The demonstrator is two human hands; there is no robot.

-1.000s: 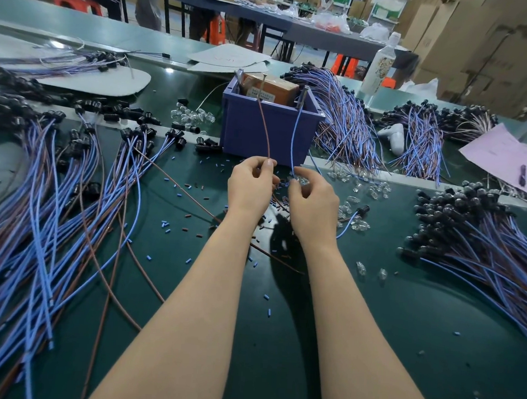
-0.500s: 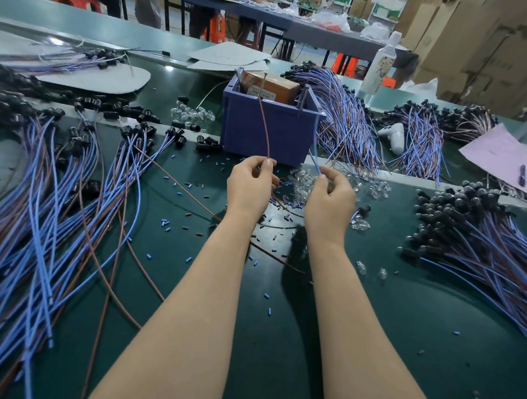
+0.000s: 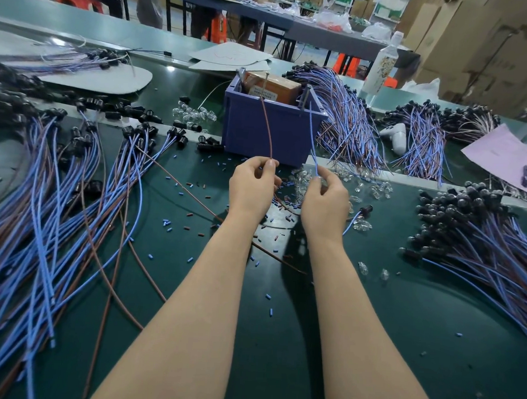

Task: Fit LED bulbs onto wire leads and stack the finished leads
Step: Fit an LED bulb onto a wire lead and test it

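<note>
Brown lead (image 3: 268, 128) pinched between left fingers (image 3: 269, 168).

Glossy green mat (image 3: 370, 344), perhaps rubber

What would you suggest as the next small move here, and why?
Probably dip the right hand to the loose clear bulbs beside it: the left hand pinches the brown wire, the right pinches the blue wire, and no bulb shows in either hand.

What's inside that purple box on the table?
A brown cardboard box with a white label pokes out of the purple box. Whatever sits lower down is hidden by its walls.
</note>
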